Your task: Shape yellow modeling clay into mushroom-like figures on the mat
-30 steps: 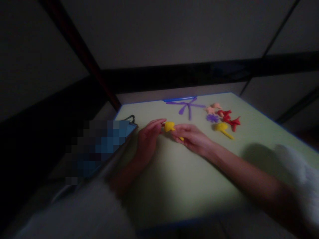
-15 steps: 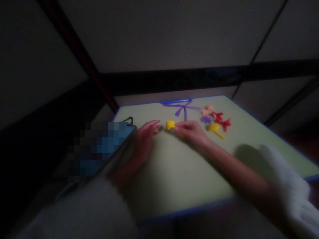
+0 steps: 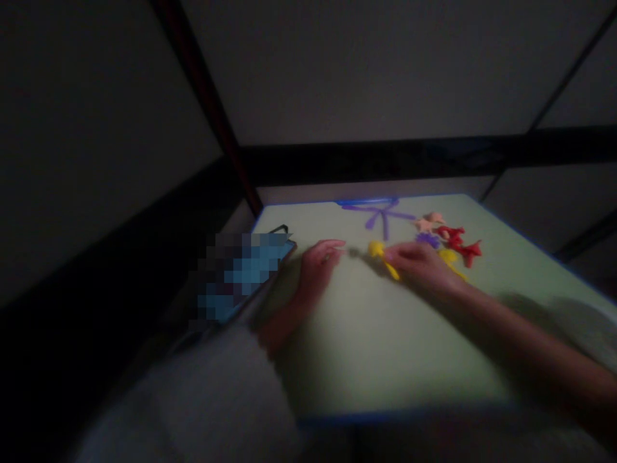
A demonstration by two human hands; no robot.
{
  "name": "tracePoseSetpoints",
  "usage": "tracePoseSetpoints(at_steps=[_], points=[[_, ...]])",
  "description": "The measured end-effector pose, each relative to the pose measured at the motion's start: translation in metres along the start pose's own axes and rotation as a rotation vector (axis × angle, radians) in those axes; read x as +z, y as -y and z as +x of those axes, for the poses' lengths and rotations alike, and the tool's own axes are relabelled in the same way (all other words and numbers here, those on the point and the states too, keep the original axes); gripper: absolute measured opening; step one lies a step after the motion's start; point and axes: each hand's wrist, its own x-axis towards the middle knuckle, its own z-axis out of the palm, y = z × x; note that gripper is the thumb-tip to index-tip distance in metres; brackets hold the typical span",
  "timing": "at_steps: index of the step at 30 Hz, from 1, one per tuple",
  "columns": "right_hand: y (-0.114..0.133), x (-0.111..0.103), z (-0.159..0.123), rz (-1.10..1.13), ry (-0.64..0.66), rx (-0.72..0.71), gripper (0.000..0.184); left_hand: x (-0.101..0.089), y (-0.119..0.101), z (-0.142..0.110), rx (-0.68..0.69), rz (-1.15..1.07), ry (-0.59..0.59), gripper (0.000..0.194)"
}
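Observation:
My right hand (image 3: 417,260) pinches a yellow mushroom-shaped piece (image 3: 376,249) between thumb and fingertips, low over the table. Its rounded head points left, and a thin yellow stem shows below my fingers. Left of it, my left hand (image 3: 319,267) rests at the table with its fingers stretched out and nothing visible in them. A second yellow piece (image 3: 449,257) of similar shape lies just behind my right hand, partly hidden by it. Beside that are red pieces (image 3: 471,253), a purple spiky piece (image 3: 428,240) and a peach star-like piece (image 3: 425,224).
The pale green table (image 3: 366,360) has a blue edge. Long purple strips (image 3: 384,222) lie crossed near its far side, by a blue bar (image 3: 366,202). A blurred-out device with a blue surface (image 3: 250,270) stands at the left edge. Cabinet panels rise behind.
My right hand has moved right with the yellow mushroom-shaped piece, away from my left hand. Earlier both hands were close together around it. The camera view has also shifted.

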Motion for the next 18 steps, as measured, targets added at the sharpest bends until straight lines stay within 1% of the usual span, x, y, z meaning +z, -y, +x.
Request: tracePoseSetpoints(at_steps=[4, 7, 9, 13, 15, 18], points=[[-0.006, -0.002, -0.006, 0.078, -0.019, 0.004, 0.025, 0.009, -0.008, -0.006, -0.074, -0.065, 0.116, 0.011], [-0.007, 0.005, -0.007, 0.163, -0.030, 0.021, 0.027, 0.019, -0.015, -0.014, -0.172, -0.138, 0.246, 0.007], [-0.006, 0.010, -0.007, 0.197, -0.032, 0.027, 0.026, 0.025, -0.019, -0.019, -0.217, -0.202, 0.302, 0.006], [-0.004, 0.019, -0.008, 0.216, -0.058, 0.027, 0.023, 0.030, -0.025, -0.024, -0.258, -0.264, 0.307, 0.008], [-0.003, 0.022, -0.010, 0.193, -0.077, 0.019, 0.021, 0.031, -0.026, -0.025, -0.274, -0.291, 0.283, 0.011], [-0.001, 0.025, -0.012, 0.144, -0.062, -0.032, 0.020, 0.032, -0.026, -0.025, -0.283, -0.325, 0.232, 0.018]])
